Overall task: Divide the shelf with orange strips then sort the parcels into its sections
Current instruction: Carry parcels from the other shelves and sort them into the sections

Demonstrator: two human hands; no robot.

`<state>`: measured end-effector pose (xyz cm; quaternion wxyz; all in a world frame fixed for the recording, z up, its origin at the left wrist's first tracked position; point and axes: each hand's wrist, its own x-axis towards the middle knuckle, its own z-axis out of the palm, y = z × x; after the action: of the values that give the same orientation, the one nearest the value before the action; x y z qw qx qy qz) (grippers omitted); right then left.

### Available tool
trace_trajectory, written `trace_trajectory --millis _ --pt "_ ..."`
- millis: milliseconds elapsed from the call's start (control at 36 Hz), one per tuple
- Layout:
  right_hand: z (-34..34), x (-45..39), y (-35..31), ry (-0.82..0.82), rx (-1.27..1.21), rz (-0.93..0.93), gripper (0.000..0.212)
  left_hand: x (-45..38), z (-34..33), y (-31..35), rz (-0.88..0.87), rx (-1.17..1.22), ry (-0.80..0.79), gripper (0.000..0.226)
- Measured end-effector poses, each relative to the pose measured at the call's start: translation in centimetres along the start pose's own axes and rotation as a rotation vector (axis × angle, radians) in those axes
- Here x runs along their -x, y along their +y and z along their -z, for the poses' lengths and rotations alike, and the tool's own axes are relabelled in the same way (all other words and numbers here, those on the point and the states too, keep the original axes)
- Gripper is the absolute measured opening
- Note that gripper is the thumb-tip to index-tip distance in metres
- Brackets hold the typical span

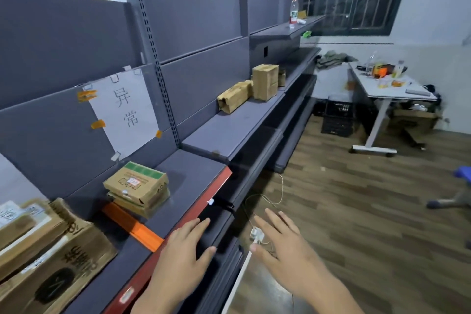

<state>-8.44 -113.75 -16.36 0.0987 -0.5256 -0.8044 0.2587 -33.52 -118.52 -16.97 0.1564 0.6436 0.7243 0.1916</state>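
An orange strip [132,225] lies across the grey shelf [193,173], from the back panel to the red front edge. Right of it sit two stacked flat cardboard parcels [137,187]; left of it are large brown boxes [51,250]. Further along the shelf stand a lying brown parcel [234,95] and an upright one [265,81]. My left hand [183,250] hovers flat with spread fingers over the shelf's front edge, holding nothing. My right hand [283,245] is spread open in front of the shelf, above the floor, also empty.
A white paper sign [125,112] is taped to the back panel. A water bottle [293,11] stands on the top shelf. A white table [387,84] with clutter, a black crate [337,116] and a blue stool [462,176] stand on the wooden floor. A white plug with cord [256,234] dangles by the shelf.
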Motion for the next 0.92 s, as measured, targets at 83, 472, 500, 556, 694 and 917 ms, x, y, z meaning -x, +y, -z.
trace_trajectory --millis 83,472,500,556,694,917 --pt "0.8 -0.5 1.3 -0.006 -0.006 -0.027 0.073 -1.5 -0.7 1.1 -0.013 -0.021 -0.033 0.064" --pt "5.9 -6.6 8.0 0.015 -0.037 -0.19 0.07 -14.0 -4.8 5.5 -0.109 0.031 -0.117 0.062" --pt "6.4 -7.3 8.5 0.019 -0.037 -0.201 0.07 -15.3 -5.1 5.9 -0.114 0.045 -0.12 0.062" --pt "7.3 -8.9 9.6 0.034 -0.034 -0.213 0.069 -17.8 -5.5 6.9 -0.126 0.08 -0.13 0.062" --pt "9.8 -13.1 12.1 0.068 0.008 -0.264 0.069 -23.9 -6.5 9.0 -0.14 0.146 -0.147 0.061" --pt "12.7 -19.1 15.0 0.094 0.052 -0.341 0.08 -32.4 -8.1 11.3 -0.163 0.139 -0.191 0.061"
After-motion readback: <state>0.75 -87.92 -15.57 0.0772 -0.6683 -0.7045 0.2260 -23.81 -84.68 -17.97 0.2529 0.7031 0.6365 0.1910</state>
